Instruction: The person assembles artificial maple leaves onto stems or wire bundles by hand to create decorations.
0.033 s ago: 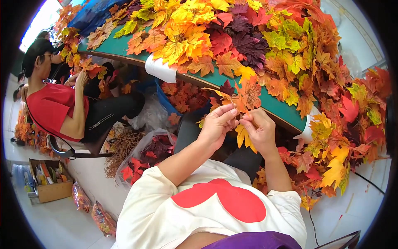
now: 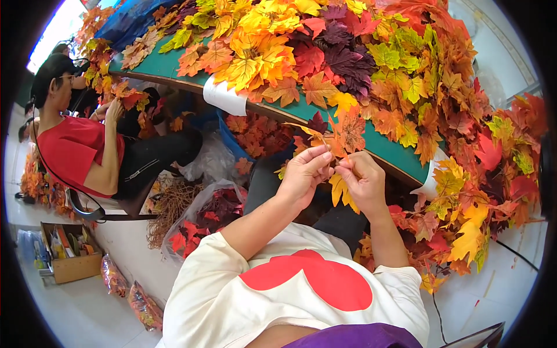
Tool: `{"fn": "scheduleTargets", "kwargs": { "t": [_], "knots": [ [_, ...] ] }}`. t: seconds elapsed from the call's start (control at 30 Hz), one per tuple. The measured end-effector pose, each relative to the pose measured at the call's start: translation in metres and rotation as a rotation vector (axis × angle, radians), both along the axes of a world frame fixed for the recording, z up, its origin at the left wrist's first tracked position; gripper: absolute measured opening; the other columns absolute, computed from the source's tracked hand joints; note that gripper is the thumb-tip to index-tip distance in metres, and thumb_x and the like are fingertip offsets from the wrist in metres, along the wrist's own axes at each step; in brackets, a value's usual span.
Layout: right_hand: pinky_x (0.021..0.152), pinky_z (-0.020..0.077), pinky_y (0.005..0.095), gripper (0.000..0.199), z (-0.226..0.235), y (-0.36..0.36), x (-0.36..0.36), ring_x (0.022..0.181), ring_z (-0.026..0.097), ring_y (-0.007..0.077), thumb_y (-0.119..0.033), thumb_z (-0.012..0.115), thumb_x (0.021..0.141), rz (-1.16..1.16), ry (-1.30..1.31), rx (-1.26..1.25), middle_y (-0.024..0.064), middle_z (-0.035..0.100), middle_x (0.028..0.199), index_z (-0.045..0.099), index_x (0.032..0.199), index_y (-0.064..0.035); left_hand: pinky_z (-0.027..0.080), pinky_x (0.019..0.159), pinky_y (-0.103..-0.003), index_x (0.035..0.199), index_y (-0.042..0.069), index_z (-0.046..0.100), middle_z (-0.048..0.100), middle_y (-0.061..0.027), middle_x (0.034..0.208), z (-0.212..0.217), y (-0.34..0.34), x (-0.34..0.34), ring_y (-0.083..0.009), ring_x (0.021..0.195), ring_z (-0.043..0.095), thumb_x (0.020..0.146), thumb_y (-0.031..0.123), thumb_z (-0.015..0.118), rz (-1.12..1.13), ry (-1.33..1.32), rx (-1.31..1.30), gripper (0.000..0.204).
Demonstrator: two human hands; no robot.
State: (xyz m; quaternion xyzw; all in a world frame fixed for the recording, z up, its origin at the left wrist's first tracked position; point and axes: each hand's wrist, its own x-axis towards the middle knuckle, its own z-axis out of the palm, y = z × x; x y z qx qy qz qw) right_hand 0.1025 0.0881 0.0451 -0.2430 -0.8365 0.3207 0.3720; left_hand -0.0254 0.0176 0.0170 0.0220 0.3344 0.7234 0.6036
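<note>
In front of my lap, just off the table edge, both hands meet around a small spray of artificial maple leaves. My left hand (image 2: 304, 176) is closed in a pinch on its thin stem. My right hand (image 2: 364, 181) pinches the same spray close beside it, fingertips nearly touching. An orange artificial leaf (image 2: 350, 132) stands up above my fingers, and a yellow leaf (image 2: 343, 194) hangs below between the hands. The exact joint of the stems is hidden by my fingertips.
A green table (image 2: 386, 148) carries heaped artificial leaves (image 2: 261, 52), spilling over its right end. Beneath it are a blue container of orange leaves (image 2: 255, 133) and a clear bag of red leaves (image 2: 212, 217). A co-worker in a red shirt (image 2: 75, 145) sits left, near a cardboard box (image 2: 75, 268).
</note>
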Motion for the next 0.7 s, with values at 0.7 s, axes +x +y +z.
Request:
{"fn": "scheduleTargets", "kwargs": {
  "t": [0.7],
  "knots": [
    [0.057, 0.0452, 0.0258, 0.014, 0.0053, -0.0041, -0.0015, 0.064, 0.057, 0.0192, -0.002, 0.067, 0.072, -0.061, -0.024, -0.029, 0.0094, 0.057, 0.074, 0.056, 0.078, 0.0021, 0.049, 0.066, -0.025, 0.096, 0.004, 0.058, 0.062, -0.002, 0.082, -0.0014, -0.0004, 0.0041, -0.0076, 0.063, 0.056, 0.08, 0.008, 0.063, 0.002, 0.042, 0.017, 0.017]
  ]
}}
